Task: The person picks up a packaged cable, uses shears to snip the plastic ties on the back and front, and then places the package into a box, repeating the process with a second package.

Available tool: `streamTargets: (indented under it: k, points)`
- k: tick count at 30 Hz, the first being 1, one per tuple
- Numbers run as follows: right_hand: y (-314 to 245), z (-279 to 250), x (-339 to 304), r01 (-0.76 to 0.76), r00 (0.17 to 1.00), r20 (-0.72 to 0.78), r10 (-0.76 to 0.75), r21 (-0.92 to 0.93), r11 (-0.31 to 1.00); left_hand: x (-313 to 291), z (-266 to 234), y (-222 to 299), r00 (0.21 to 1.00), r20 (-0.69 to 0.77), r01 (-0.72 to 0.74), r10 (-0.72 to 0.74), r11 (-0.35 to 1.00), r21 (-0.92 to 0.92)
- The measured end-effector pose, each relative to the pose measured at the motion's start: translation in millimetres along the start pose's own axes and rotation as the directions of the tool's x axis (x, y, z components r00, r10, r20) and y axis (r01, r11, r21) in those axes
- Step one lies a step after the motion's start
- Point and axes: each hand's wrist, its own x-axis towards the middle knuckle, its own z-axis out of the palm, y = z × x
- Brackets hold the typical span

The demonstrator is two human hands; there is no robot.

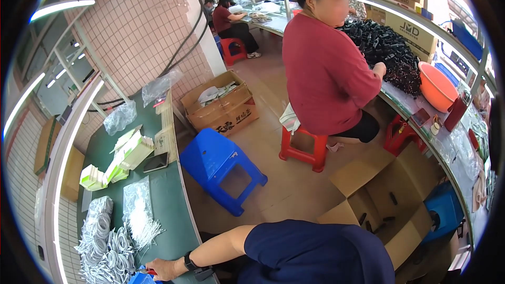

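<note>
From the lower edge my right arm, in a navy short sleeve and with a dark watch at the wrist, reaches left over the green workbench (pixel 181 215). My right hand (pixel 164 269) is closed round a small red-handled tool (pixel 151 272) that looks like pliers or cutters; its tip is too small to make out. Just beneath the hand a blue plastic container (pixel 142 279) is cut off by the frame's edge. Beside it lies a heap of coiled grey-white cables (pixel 102 247). A clear plastic bag (pixel 138 202) with thin white strips lies behind. My left hand is out of view.
Green-white cartons (pixel 129 152) and a phone (pixel 156 162) lie farther along the bench. A blue stool (pixel 213 160) stands beside it. A co-worker (pixel 326 68) sits on a red stool (pixel 303 146) at a table of black parts (pixel 376 42). An open cardboard box (pixel 386 184) stands right.
</note>
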Motion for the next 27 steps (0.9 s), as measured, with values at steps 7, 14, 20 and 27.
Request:
streamTargets:
  k: [7,14,20,27]
  points:
    - [10,7,5,-0.022,0.998,-0.061,0.030,0.131,0.991,10,23,3,0.998,-0.059,-0.022,0.016,0.995,-0.092]
    - [-4,-4,-6,0.047,0.998,-0.052,-0.036,0.242,0.969,-9,41,-5,0.994,-0.106,-0.005,-0.015,0.983,-0.185]
    - [-6,-16,-6,0.055,0.998,0.005,-0.056,0.139,0.989,-52,55,-29,0.994,-0.108,0.005,-0.032,0.970,-0.242]
    - [-16,-22,-13,0.107,0.993,0.026,-0.117,0.247,0.963,-84,61,-55,0.992,-0.122,-0.001,-0.038,0.953,-0.304]
